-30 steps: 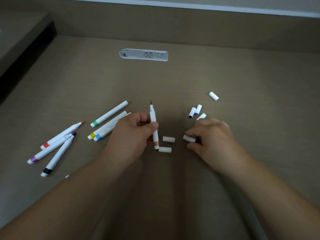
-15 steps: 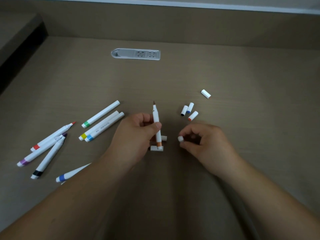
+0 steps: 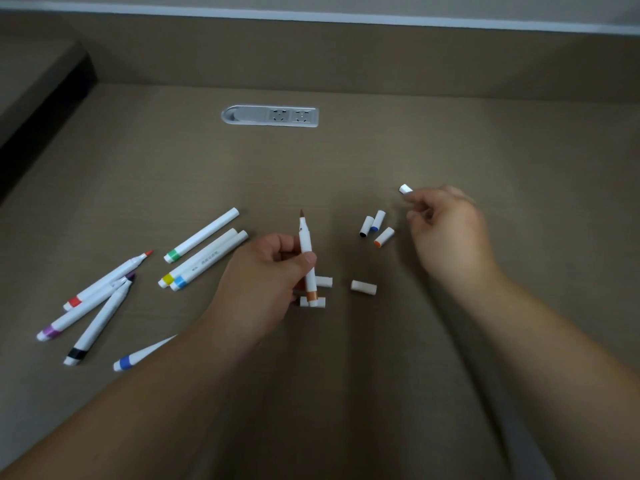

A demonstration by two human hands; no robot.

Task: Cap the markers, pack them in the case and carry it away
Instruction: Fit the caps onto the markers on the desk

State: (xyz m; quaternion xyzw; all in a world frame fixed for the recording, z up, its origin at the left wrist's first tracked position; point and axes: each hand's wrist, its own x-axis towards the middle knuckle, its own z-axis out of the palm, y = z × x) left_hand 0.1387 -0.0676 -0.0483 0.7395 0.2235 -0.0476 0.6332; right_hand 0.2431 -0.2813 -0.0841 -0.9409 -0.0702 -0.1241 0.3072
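Note:
My left hand [image 3: 263, 289] grips an uncapped marker with an orange-brown band [image 3: 307, 258], held upright with its tip pointing away from me. My right hand [image 3: 446, 233] is blurred, and its fingertips are at a lone white cap [image 3: 404, 189] on the desk. Three caps with black [image 3: 366, 226], blue [image 3: 377, 220] and orange [image 3: 383, 236] ends lie between my hands. Another white cap [image 3: 363, 286] lies nearer me. Two more caps [image 3: 325, 281] [image 3: 313, 302] are partly hidden by the held marker. No case is in view.
Capped green [image 3: 201, 235], yellow [image 3: 199, 258] and light blue [image 3: 211, 259] markers lie left of my hand. Farther left are uncapped red [image 3: 107, 280], purple [image 3: 83, 311] and black [image 3: 97, 327] markers, and a blue one [image 3: 143, 353] by my forearm. A socket plate [image 3: 270, 116] is set in the desk.
My right hand set down the white cap it had picked up and moved away and to the right, to the far lone cap. My left hand kept the marker upright.

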